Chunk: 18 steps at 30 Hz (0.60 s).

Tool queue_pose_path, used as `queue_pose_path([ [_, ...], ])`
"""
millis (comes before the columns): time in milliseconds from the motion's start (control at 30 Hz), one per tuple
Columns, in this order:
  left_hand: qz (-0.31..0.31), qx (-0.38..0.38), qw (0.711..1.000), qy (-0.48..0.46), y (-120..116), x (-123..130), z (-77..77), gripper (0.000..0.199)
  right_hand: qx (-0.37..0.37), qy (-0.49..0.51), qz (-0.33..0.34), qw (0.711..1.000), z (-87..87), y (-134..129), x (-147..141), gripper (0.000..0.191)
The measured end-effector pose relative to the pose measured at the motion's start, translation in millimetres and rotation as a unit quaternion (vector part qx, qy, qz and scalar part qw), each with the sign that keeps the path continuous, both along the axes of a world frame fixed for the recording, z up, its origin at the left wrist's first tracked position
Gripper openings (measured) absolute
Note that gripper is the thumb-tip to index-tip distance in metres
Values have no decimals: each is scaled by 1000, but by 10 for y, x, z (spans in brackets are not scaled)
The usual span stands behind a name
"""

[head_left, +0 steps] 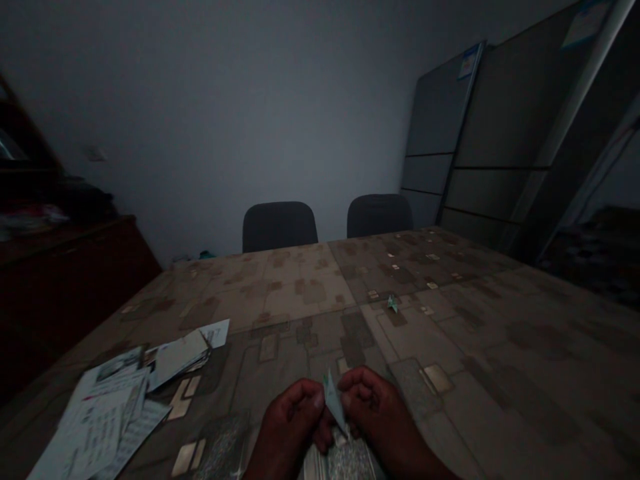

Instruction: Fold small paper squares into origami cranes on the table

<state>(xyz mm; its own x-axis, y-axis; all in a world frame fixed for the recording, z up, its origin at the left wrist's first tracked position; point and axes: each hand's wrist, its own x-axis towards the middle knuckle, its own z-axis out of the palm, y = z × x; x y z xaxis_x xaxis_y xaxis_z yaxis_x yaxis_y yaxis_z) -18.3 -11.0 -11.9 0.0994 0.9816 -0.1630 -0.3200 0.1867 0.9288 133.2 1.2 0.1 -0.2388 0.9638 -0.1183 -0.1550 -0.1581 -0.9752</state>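
Between my two hands, just above the near part of the table, is a small piece of folded pale green paper (334, 402) with a pointed shape. My left hand (295, 417) pinches it from the left with thumb and fingers. On the other side my right hand (373, 407) has its curled fingers against the paper's right edge. Farther back on the table sits another small green folded paper (393, 304), apart from both hands.
Loose printed sheets (95, 417) and a stack of cards or papers (180, 358) lie at the left of the patterned tablecloth (300, 300). Two dark chairs (280, 225) stand behind the table. A wooden cabinet (75, 273) is at left, sliding-door panels (495, 133) at right.
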Motion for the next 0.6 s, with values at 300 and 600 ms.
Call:
queue_pose_path([
  [300, 3, 6, 1000, 18, -22, 12, 63, 37, 21, -11, -11, 1000, 51, -33, 6, 17],
  [600, 17, -9, 1000, 15, -32, 19, 25, 36, 54, -53, -16, 997, 49, -57, 6, 17],
])
